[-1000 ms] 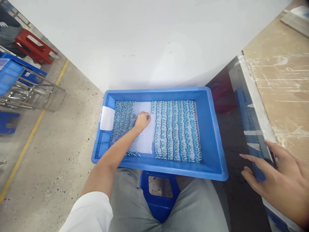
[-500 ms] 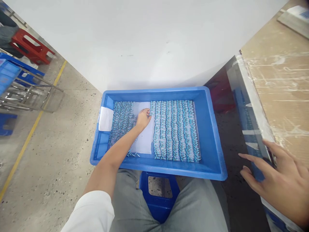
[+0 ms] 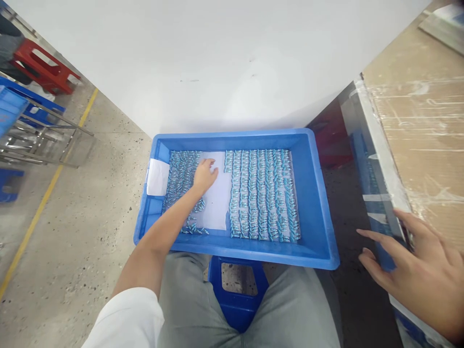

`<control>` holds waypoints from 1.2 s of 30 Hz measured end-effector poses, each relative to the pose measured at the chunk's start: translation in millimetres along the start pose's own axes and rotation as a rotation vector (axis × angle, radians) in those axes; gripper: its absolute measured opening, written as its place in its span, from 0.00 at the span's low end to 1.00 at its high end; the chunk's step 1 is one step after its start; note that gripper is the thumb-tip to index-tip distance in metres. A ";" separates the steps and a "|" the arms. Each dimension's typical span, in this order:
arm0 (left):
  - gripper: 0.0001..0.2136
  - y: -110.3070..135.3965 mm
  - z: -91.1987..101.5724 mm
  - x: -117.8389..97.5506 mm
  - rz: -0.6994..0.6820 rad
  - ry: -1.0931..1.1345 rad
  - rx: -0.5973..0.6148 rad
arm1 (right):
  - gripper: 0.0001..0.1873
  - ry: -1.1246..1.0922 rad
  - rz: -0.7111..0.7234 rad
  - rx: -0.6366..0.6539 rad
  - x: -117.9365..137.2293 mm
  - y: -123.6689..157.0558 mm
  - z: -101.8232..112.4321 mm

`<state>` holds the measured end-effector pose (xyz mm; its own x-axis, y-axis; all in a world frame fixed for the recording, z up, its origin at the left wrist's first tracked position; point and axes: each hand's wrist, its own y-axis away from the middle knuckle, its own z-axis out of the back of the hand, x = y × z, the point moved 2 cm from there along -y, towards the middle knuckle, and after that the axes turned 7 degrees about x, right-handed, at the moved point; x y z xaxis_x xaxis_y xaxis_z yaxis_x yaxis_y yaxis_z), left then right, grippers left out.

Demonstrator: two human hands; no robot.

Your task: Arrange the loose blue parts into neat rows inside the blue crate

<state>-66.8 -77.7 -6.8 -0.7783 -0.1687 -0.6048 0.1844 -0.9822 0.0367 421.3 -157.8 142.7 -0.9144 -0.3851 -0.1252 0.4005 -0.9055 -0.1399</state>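
My left hand [image 3: 203, 175] is down in the blue tray [image 3: 319, 212], over the far part of the white sheet [image 3: 216, 203]. Fingers loosely curled, tips at the edge of the loose pile [image 3: 182, 180] of small blue parts on the tray's left side. Can't tell whether a part is pinched: too small at this range.

Right of the sheet's bare strip, the sorted rows [image 3: 261, 193] fill the tray in neat columns, far wall to near wall. I read it as pile on the left for feed, rows on the right for finished layout, and a bare lane between so the two don't mix. My hand sits right on that lane, nearer the pile.

A white label [image 3: 157, 177] hangs over the tray's left wall. The tray rests on a blue stool [image 3: 235, 304] between my knees, which puts it low and centred under the camera.

My right hand [image 3: 416, 280] is well apart from the tray, fingers spread flat and open on the edge of the desk [image 3: 416, 145] at right, holding nothing. Looks like a brace while I lean left.

Far left on the floor: a red stool [image 3: 43, 67], a metal rack [image 3: 43, 140], a yellow line [image 3: 43, 208].
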 end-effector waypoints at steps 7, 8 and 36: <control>0.15 9.9 44.7 56.2 0.091 -0.204 0.108 | 0.18 -0.094 -0.014 0.018 -2.6 1.3 -7.0; 0.14 10.5 44.0 58.4 0.082 -0.215 0.124 | 0.19 -0.069 -0.007 0.020 -1.8 0.7 -5.9; 0.12 6.5 -9.8 -17.8 0.022 -0.355 0.349 | 0.27 -0.013 -0.013 0.038 9.9 -4.1 10.0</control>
<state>-45.8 -80.3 -3.6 -0.9440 -0.1479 -0.2951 0.0382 -0.9369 0.3474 410.0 -159.7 151.9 -0.9204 -0.3751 -0.1105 0.3860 -0.9166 -0.1043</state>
